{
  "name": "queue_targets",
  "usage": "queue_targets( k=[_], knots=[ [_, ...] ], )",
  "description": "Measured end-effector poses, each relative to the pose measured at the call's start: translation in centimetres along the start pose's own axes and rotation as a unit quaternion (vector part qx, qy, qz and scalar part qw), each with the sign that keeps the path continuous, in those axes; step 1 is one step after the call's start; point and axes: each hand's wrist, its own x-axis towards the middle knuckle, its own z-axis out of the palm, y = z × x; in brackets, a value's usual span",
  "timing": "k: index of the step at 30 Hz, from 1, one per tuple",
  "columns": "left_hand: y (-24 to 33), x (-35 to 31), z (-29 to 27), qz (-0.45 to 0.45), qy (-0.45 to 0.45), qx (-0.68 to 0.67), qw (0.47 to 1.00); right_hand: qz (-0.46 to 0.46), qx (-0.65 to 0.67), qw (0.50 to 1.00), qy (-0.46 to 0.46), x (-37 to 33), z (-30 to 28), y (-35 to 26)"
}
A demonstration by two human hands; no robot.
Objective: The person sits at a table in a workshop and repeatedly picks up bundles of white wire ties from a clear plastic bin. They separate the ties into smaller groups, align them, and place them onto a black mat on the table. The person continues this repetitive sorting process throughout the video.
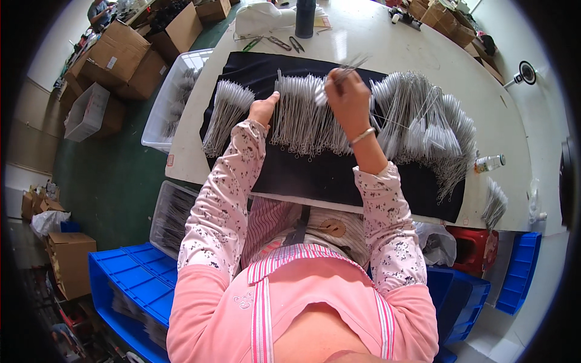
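Thin wire brushes with whitish bristle heads and small looped ends lie in piles on a black cloth [302, 175]. My left hand [262, 111] rests against the left side of the middle pile [302, 115], thumb pointing away from me; its other fingers are hidden. Over the right part of that pile, my raised right hand [350, 100] is closed on several wire brushes [354, 62], which are blurred by motion. A smaller brush pile [228, 109] lies left of my left hand. Right of my right hand, a bigger brush pile [405, 121] spreads in overlapping layers.
The white table [363, 36] carries snips [296, 44], a dark cylinder [305, 18] and a white cloth [263, 19] at the back. At right are a small bottle [489, 163] and a loose brush bundle [495, 202]. Bins [158, 142], blue crates [136, 281] and cardboard boxes [121, 57] surround it.
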Motion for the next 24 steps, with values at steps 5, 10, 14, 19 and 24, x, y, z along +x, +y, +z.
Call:
queue_targets(
  k=[5, 10, 14, 19, 24],
  knots=[
    [1.2, 1.7, -1.0, -0.103, -0.07, 0.025, 0.992, -0.346, -0.148, 0.911, -0.168, -2.1, 3.6, 2.5],
    [0.2, 3.1, -0.9, -0.063, -0.105, 0.122, 0.985, -0.363, -0.135, 0.871, -0.302, -4.6, 6.1, 4.7],
    [0.0, 3.0, -0.2, -0.036, -0.091, 0.136, 0.986, -0.249, -0.126, 0.905, -0.32, -6.2, 7.3, 4.8],
    [0.9, 0.0, 0.5, -0.03, -0.094, 0.171, 0.98, -0.203, -0.211, 0.925, -0.241, -6.0, 6.2, 5.0],
    [-0.9, 3.2, 0.3, 0.038, -0.055, 0.331, 0.941, -0.308, -0.317, 0.824, -0.355, -2.4, 6.3, 3.1]
  ],
)
